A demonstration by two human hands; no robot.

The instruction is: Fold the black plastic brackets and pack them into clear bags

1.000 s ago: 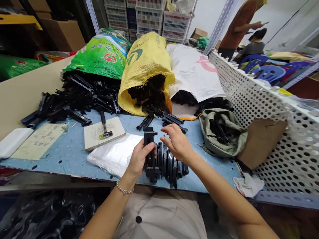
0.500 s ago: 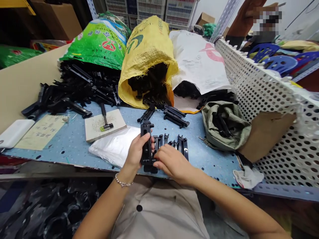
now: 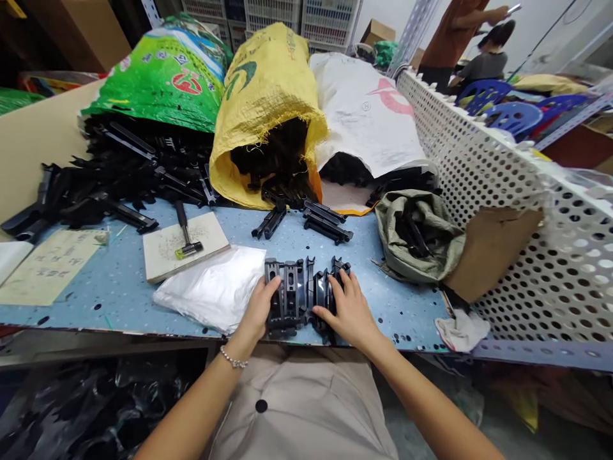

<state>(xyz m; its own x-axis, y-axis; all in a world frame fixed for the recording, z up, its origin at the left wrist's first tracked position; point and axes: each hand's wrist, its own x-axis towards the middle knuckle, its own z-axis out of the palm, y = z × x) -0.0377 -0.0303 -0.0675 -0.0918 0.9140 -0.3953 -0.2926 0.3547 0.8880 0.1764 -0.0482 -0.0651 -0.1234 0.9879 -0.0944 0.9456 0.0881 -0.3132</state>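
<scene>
Several long black slotted plastic parts (image 3: pixel 291 291) stand side by side in a row at the table's front edge. My left hand (image 3: pixel 258 310) grips the leftmost one, its thumb on the upper face; the other fingers are mostly hidden. At the right end of the row, my right hand (image 3: pixel 352 313) lies over the black parts there. Its thumb reaches across the front and its fingers curl over the far side, partly covering them. Left of the row is a stack of clear plastic bags (image 3: pixel 211 287).
A small hammer (image 3: pixel 186 233) lies on a pale block (image 3: pixel 211 233). Green (image 3: pixel 163 76), yellow (image 3: pixel 268 76) and white sacks (image 3: pixel 368 121) spill black parts at the back. An olive bag (image 3: pixel 393 249) sits by the perforated white side wall (image 3: pixel 479 172). Other people are beyond.
The black part that was raised in my left hand is now down at the row's left end. My right hand has moved from that part to the row's right end.
</scene>
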